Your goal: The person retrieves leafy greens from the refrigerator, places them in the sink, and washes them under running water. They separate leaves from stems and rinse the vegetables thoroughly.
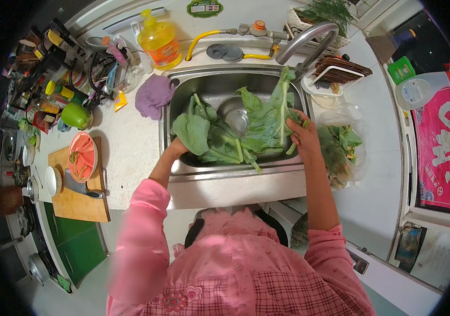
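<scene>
Leafy green vegetables with thick pale stalks (230, 148) lie in a stainless steel sink (232, 173). My right hand (302, 132), at the sink's right side, holds leafy greens (274, 110) by their stalks, with one long leaf upright near the tap. At the left side of the basin my left hand (179, 148) is partly hidden beneath a broad leaf (195, 132); its fingers are not visible, so its hold cannot be told. A clear plastic bag with more greens (341, 144) lies right of the sink.
A curved metal tap (308, 37) rises behind the sink. A purple cloth (154, 96) and a yellow soap bottle (159, 45) stand near its left corner. Farther left, a wooden board (80, 207) holds a knife (80, 185), a white bowl (53, 181) and a bowl of reddish slices (83, 157).
</scene>
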